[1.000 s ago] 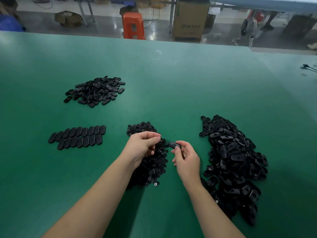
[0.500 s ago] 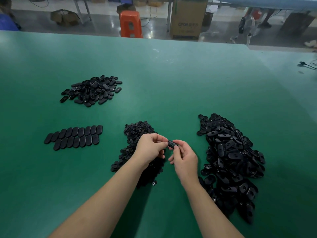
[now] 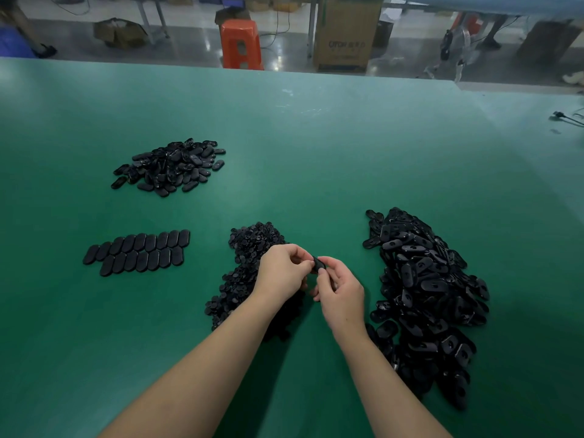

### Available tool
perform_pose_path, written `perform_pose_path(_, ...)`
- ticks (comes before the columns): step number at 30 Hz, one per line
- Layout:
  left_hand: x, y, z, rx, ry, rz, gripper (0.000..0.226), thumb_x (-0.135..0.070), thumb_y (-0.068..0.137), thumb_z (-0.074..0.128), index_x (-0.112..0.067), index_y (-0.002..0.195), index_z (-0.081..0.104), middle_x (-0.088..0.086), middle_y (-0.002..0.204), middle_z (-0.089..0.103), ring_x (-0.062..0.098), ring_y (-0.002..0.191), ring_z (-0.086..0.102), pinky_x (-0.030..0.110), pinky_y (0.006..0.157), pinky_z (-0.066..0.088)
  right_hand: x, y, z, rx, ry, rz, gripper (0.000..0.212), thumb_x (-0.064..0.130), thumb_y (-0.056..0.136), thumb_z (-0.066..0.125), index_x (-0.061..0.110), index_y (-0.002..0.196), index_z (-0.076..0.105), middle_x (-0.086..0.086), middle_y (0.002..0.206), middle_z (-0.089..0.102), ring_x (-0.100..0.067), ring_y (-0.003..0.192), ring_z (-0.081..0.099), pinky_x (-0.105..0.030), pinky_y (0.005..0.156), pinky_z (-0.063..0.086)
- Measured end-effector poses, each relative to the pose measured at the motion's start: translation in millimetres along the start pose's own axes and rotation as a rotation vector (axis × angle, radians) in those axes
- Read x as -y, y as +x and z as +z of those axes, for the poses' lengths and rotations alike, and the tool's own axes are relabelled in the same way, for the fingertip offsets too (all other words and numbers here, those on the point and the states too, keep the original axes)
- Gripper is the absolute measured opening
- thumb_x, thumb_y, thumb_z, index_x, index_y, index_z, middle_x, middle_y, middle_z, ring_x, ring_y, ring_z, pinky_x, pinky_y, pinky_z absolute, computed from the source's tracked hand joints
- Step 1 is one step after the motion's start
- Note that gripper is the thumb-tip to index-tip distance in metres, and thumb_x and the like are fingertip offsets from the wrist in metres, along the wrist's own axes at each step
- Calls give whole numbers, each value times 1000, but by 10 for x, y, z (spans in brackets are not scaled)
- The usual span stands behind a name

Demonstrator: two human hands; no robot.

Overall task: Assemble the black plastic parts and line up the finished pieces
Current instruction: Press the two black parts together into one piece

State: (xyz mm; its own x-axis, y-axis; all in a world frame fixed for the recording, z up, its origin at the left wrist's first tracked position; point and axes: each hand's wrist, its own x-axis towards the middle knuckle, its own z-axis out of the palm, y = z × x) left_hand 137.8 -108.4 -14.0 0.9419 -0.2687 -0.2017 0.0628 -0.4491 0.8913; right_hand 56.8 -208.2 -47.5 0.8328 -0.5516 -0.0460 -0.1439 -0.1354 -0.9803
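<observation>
Nearest the table's (image 3: 316, 147) front edge, left hand (image 3: 281, 270) and right hand (image 3: 339, 294) pinch 1 black part (image 3: 318, 263) between them, mid-assembly. Beyond, left, 2 rows of finished pieces (image 3: 139, 252) lie aligned; large unassembled piles (image 3: 423, 295) remain.

We see dark printing on the cardboard box (image 3: 347, 33) beyond the table, too blurred for us to read, no other text legible

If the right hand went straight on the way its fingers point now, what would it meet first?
Most likely the left hand: the right hand points up-left at it, both pinching one black part. Depth is unclear.
</observation>
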Motion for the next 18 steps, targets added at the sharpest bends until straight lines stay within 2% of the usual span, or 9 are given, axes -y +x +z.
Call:
perform_pose_path(4,-18,4,-12,-33,138,65,13,-18,82,77,-25,73,72,-10,68,69,0,56,55,21,61,47,0,-2,-9,4,7,6,30,8,99,55,36,101,67,12,91,76,-12,57,66,-22,58,55)
perform_pose_path(7,-36,-2,-19,-38,176,74,11,-21,81,79,-25,81,69,-11,77,69,5,65,59,25,65,49,-5,1,-18,11,21,16,31,5,100,53,34,102,66,10,90,76,-11,58,65,-23,58,54)
perform_pose_path(8,-45,-2,-26,-11,153,62,12,-20,82,79,-24,88,70,-8,81,71,8,67,62,27,65,52,-8,2,-21,13,23,16,32,4,100,52,33,102,65,9,88,75,-10,57,64,-23,58,54)
perform_pose_path(10,-56,1,-42,63,71,32,15,-14,85,77,-19,98,72,-2,81,74,11,59,65,28,55,54,-13,2,-28,18,22,15,32,4,100,51,33,101,65,8,84,74,-10,58,64,-26,59,56)
perform_pose_path(13,-49,25,-83,128,-11,6,8,-7,85,77,-11,91,74,3,70,75,10,47,60,27,49,53,-20,10,-34,24,7,15,31,5,101,50,32,101,65,7,81,72,-11,59,65,-29,61,57)
perform_pose_path(18,-49,31,-114,202,-152,-89,9,-3,83,79,-3,90,73,14,75,76,14,51,60,27,50,52,-36,21,-28,17,-14,0,29,7,102,49,30,101,66,6,79,70,-10,55,60,-42,62,57)
